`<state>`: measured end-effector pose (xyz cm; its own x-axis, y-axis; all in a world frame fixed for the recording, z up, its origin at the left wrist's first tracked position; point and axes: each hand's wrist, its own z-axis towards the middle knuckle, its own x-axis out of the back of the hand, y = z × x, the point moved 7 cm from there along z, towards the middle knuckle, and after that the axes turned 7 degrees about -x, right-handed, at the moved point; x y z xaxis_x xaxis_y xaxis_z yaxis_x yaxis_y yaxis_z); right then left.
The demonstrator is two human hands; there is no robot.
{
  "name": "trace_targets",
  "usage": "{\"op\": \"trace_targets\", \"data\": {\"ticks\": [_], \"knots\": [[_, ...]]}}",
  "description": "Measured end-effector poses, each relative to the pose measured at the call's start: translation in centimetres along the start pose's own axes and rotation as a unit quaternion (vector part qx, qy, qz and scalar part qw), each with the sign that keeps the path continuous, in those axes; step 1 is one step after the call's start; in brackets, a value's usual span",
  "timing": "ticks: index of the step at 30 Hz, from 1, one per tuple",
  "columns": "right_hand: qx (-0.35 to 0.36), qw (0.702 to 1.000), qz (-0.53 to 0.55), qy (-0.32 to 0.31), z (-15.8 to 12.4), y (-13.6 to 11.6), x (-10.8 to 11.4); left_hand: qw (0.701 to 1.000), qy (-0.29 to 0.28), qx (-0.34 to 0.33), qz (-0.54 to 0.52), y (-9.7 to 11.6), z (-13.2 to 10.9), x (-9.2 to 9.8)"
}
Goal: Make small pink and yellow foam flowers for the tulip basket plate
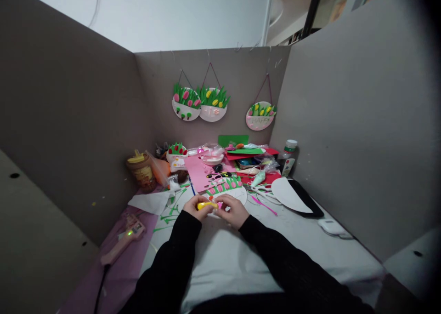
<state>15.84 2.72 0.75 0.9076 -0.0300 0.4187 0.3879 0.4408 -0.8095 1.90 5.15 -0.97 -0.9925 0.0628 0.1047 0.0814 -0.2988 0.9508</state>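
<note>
My left hand (pixel 195 207) is closed around a small, elongated yellow object (pixel 206 205) that looks soft; its exact kind I cannot make out. At its right end, the fingertips of my right hand (pixel 234 212) are pinched together on it. Just beyond my hands lies a white paper-plate craft (pixel 237 194) with pink tulips and green leaves, its near edge partly hidden by my fingers. Something small and pink shows by my right fingertips. Right of the plate are white-handled scissors (pixel 265 193) and a pink plastic tool (pixel 264 205).
A glue gun (pixel 120 242) with a lit green light rests at left, its cord trailing forward. A cup (pixel 142 172) stands behind it. At right are a cut white plate (pixel 289 195) on a black tablet-like slab, a bottle (pixel 288 158) and a white case (pixel 330 226). Grey panels enclose the table.
</note>
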Motion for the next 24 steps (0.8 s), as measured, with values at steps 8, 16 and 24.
{"op": "trace_targets", "data": {"ticks": [8, 16, 24], "knots": [[0.066, 0.996, -0.054, 0.037, -0.2, -0.8, 0.2, 0.998, -0.032, 0.018, -0.042, -0.8, 0.1, -0.7], [0.105, 0.993, -0.058, 0.010, -0.4, -1.6, -0.5, 0.995, -0.059, 0.034, -0.067, -1.2, -0.1, -1.3], [-0.117, 0.940, 0.111, 0.302, 0.5, 3.5, 7.7, 0.985, 0.089, 0.089, -0.119, -1.4, 0.5, 1.6]]}}
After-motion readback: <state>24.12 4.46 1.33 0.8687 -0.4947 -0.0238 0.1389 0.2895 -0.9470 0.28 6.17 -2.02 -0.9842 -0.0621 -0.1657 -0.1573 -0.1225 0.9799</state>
